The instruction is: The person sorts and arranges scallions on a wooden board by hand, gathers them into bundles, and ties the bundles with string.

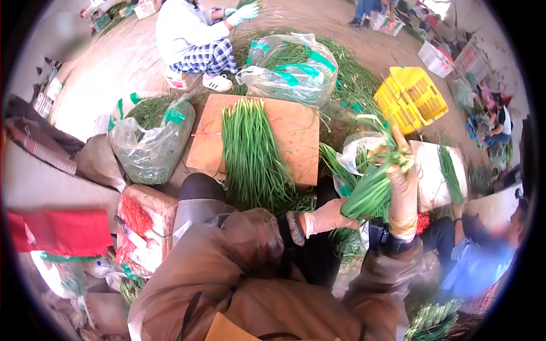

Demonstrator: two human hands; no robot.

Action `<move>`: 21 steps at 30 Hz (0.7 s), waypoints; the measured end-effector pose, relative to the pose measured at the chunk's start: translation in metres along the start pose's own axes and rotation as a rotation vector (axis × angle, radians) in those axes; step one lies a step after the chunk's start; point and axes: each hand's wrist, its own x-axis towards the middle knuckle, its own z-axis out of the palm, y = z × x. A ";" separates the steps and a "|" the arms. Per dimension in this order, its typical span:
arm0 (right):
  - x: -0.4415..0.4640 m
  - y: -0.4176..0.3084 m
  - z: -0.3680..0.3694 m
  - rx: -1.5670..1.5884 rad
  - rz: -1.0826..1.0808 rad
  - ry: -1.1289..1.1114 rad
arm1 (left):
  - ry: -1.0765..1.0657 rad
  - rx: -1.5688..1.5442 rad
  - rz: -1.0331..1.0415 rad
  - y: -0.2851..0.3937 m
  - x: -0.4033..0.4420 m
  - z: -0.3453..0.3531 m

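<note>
In both gloved hands, to the right of the orange board, is a bunch of garlic chives (pixel 368 194). My left hand (pixel 325 219) is closed around its lower, leafy part. My right hand (pixel 402 184) grips the upper end near the pale stem ends, fingers pointing up. A larger pile of garlic chives (pixel 250 145) lies on the orange board (pixel 304 133) before my knees, pale ends away from me and leaves hanging over the near edge. Behind the held bunch, a clear plastic bag (pixel 355 149) with greens is partly hidden.
Plastic bags of greens stand at left (pixel 151 150) and ahead (pixel 290 82). A yellow crate (pixel 418 96) sits ahead right. On my left, a box (pixel 162 213) bears red ties (pixel 136 215) and a knife (pixel 129 232). One person sits ahead, another close on my right beside a white board (pixel 435 182).
</note>
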 end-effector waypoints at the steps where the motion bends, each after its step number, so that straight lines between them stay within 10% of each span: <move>1: -0.005 0.017 -0.007 -0.179 -0.100 0.070 | 0.007 -0.007 0.013 0.000 -0.002 -0.006; 7: -0.081 0.083 0.045 -0.698 -0.011 -0.098 | 0.198 -0.937 0.060 0.008 0.016 -0.052; 9: -0.075 0.083 0.049 -0.984 0.550 -0.138 | 0.194 -0.996 0.109 0.006 0.027 -0.061; 12: -0.045 0.099 0.003 -1.286 -0.075 -0.136 | 0.142 -1.137 0.198 -0.005 0.057 -0.065; 21: 0.109 0.051 0.042 -1.807 -0.301 -0.604 | 0.117 -1.291 0.294 0.003 0.082 -0.077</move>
